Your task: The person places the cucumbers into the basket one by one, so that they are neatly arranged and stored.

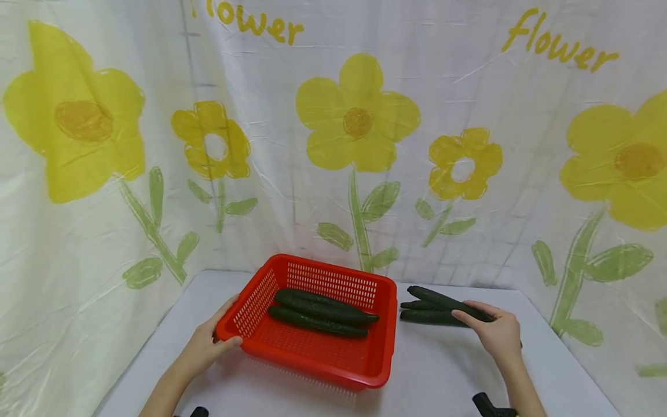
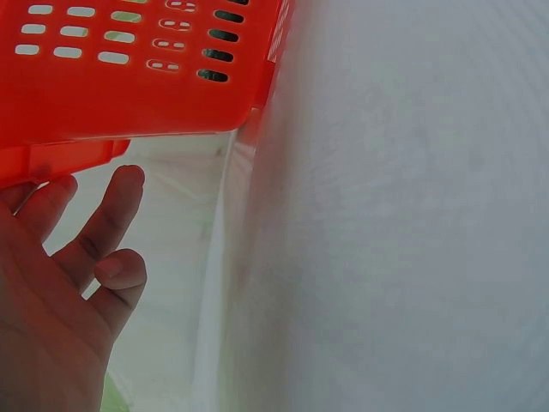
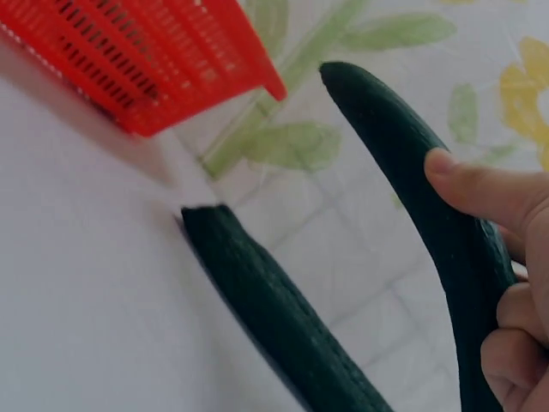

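Observation:
A red plastic basket (image 1: pixel 307 364) with slotted walls stands left of centre on the table, turned at a slight angle. Dark green cucumbers (image 1: pixel 323 307) lie side by side inside it. My left hand (image 1: pixel 205 341) grips the basket's near left corner, thumb on the front rim and fingers beneath the side rim. To the right of the basket, my right hand (image 1: pixel 495 333) holds a cucumber (image 3: pixel 395 137), with the thumb along its top and the fingers curled round it. Below that one, other cucumbers (image 3: pixel 266 300) rest on the table, partly hidden by the hand.
A white table (image 1: pixel 432 370) carries everything. Behind and around it hangs a pale curtain (image 1: pixel 276 202) printed with yellow flowers. Black device parts (image 1: pixel 492 405) show near each wrist at the bottom of the head view.

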`<action>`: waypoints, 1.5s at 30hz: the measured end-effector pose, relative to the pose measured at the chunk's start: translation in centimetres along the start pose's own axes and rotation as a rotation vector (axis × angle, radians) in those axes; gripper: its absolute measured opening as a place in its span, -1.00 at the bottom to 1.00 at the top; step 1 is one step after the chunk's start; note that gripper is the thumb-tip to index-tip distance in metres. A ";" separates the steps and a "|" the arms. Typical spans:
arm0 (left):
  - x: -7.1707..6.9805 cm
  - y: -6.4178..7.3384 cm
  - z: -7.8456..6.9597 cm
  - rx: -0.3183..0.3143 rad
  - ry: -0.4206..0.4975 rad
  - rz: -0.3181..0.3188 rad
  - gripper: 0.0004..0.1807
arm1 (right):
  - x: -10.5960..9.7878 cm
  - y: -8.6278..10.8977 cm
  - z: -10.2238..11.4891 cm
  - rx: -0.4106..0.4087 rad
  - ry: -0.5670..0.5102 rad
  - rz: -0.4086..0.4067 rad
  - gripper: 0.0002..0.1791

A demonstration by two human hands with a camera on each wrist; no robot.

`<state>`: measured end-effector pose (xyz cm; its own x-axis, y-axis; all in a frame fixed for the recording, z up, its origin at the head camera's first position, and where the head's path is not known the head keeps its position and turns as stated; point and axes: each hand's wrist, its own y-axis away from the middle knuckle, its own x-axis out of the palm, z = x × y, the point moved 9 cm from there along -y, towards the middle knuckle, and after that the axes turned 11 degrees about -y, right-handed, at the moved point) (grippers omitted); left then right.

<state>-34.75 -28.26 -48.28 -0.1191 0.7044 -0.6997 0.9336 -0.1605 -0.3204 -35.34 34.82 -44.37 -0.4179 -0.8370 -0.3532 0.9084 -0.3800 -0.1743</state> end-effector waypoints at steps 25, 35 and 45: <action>0.1 0.1 0.1 -0.024 0.008 0.023 -0.03 | 10.5 0.4 7.7 -0.014 -0.235 0.166 -0.34; 0.1 -0.1 -0.2 -0.020 0.001 0.025 -0.03 | 15.1 1.0 11.7 -0.062 -0.222 0.245 -0.42; -0.3 0.0 -0.9 -0.009 0.020 0.007 -0.02 | 19.3 1.5 16.6 -0.120 -0.259 0.323 -0.51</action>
<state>-34.37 -27.86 -47.55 -0.1057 0.7172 -0.6888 0.9373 -0.1595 -0.3099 -41.81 11.54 -36.18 -0.0818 -0.9825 -0.1672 0.9779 -0.0467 -0.2037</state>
